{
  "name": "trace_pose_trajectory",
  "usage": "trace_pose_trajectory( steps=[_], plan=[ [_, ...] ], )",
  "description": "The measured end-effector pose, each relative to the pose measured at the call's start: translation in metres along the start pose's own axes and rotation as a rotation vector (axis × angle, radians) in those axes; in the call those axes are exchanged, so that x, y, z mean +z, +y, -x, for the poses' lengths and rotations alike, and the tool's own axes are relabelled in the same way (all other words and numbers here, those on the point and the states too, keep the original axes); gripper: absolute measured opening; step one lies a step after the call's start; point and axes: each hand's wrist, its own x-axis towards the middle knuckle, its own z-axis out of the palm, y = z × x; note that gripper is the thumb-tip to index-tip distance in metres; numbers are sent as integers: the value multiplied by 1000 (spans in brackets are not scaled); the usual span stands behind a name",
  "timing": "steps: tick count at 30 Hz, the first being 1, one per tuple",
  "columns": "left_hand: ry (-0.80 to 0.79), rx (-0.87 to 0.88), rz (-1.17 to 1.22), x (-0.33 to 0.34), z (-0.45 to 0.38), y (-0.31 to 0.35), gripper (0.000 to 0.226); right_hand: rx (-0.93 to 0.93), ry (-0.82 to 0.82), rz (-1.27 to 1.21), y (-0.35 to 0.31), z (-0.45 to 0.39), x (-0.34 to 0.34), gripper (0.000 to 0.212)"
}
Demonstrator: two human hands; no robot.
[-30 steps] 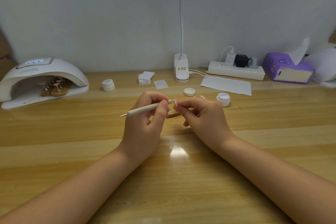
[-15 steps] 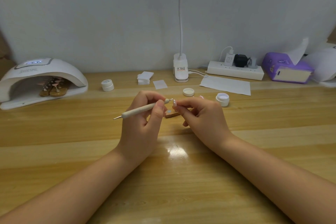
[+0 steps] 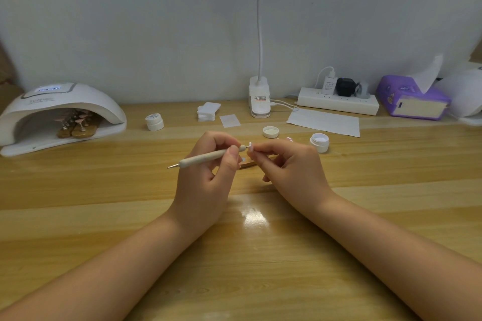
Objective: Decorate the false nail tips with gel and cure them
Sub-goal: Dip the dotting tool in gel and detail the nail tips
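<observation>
- Hands meet over the middle of the wooden table (image 3: 78, 190): I see my left hand (image 3: 206, 177) pinching a pale dotting tool (image 3: 206, 157) near its right end, the shaft slanting down to the left and ending in a small metal ball.
- My right hand (image 3: 289, 164) is curled, its fingertips pinching a small false nail tip (image 3: 251, 147); the tool's right end sits just beside that tip, and I cannot tell whether they touch.
- Between and behind the two hands a brown holder (image 3: 247, 163) lies on the table, mostly hidden.
- An open gel jar (image 3: 319, 142) stands just right of my right hand, its lid (image 3: 270, 131) lying apart towards the back edge.
- A closed jar (image 3: 154, 122) stands left of centre, near the back.
- At the left edge a white curing lamp (image 3: 60, 109) shelters stands carrying more nail tips (image 3: 78, 122).
- Along the back edge I see a clip lamp (image 3: 259, 99), a power strip (image 3: 337, 103) and a purple tissue box (image 3: 412, 99); a paper sheet (image 3: 323, 122) lies in front of the strip.
</observation>
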Motion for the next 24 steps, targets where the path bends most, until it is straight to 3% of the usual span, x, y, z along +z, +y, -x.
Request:
trace_pose_trajectory(
  steps=[24],
  plan=[
    [3,18,-31,-1,0,0,9,-23,-12,39,1,0,-1,12]
  ],
)
